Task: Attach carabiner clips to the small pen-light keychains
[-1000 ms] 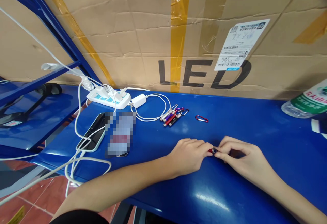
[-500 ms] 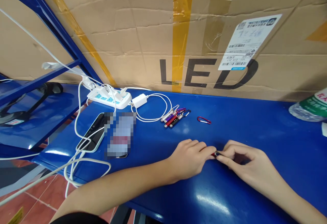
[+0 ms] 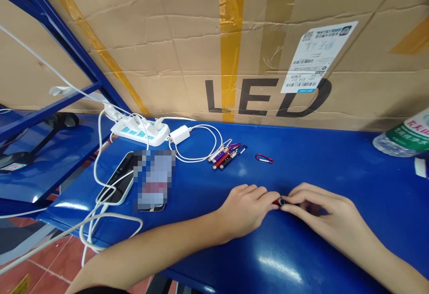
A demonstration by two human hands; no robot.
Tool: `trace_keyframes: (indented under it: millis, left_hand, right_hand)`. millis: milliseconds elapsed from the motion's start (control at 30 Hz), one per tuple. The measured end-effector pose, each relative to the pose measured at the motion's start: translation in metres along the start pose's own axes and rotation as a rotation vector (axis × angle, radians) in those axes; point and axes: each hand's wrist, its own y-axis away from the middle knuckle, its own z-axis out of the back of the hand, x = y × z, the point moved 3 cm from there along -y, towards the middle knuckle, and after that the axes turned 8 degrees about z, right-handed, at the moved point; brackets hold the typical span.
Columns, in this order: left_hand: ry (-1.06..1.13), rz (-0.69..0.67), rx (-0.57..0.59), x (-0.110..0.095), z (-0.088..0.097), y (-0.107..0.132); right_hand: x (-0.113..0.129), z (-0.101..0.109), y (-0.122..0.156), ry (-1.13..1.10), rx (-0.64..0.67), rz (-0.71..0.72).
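Observation:
My left hand (image 3: 246, 209) is wrapped round a small red penlight (image 3: 276, 202), mostly hidden by the fingers, with its dark round end showing. Thumb and fingers of my right hand (image 3: 321, 207) pinch close against that end; whatever they hold there is too small to make out. Beyond my hands, several small penlights (image 3: 225, 156) in silver, purple, red and black lie side by side on the blue table (image 3: 301, 173), with carabiner clips at their far ends. A loose red carabiner (image 3: 264, 158) rests to the right of them.
A white power strip (image 3: 150, 135) with plugs and a white adapter (image 3: 180, 135) lies at the back left. Two phones, one being a dark-screened phone (image 3: 122, 178), lie among white cables. A water bottle (image 3: 402, 137) is at right; a large carton (image 3: 187, 39) stands behind.
My hands stay in nearly the same place. A little more of the red penlight's dark end shows between the fingers. The view has shifted slightly.

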Motion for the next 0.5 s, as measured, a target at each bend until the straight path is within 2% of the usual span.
trace_keyframes:
  millis: [267,500]
  left_hand:
    - [0.055,0.045,-0.016,0.0018,-0.0011,0.0003]
    - [0.078,0.063,0.008,0.0009,-0.0016,-0.002]
  right_hand:
    - [-0.0018,0.0003,0.0002,-0.023,-0.022,-0.003]
    - [-0.0052,0.0003,-0.0023,-0.145,-0.018,-0.111]
